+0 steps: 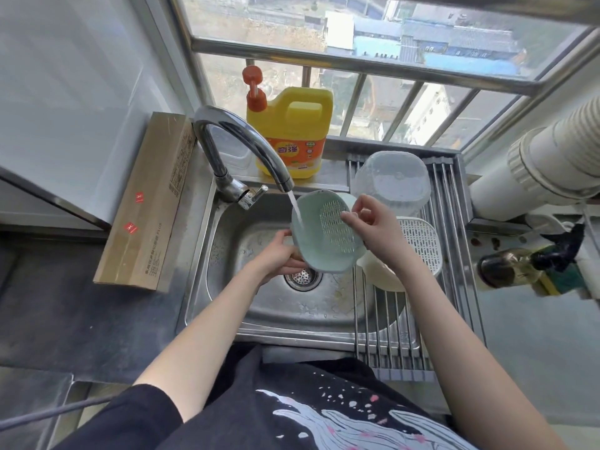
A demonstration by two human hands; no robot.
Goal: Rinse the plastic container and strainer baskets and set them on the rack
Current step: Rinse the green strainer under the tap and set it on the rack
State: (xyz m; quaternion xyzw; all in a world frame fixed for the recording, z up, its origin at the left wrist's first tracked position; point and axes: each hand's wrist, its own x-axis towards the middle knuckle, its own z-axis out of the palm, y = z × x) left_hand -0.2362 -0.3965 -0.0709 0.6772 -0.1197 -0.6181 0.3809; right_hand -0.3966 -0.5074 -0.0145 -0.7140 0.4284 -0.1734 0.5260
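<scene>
1. Bright daylight thru window [373, 43] at top; scene evenly lit.
2. Glare on faucet [233, 138] & sink [227, 254] steel.
3. Shadows soft, faint.
4. Wide-angle bending at edges; corners slightly soft, center sharp.

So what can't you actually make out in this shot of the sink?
All from the head view:
- Left hand: its fingers go behind the green strainer basket, so its grip is partly hidden.
- White strainer basket on the rack: the right hand and forearm cover its left part.
- Writing on the cardboard box: too small to read.
- Dark bottle: smeared near the right edge.
</scene>
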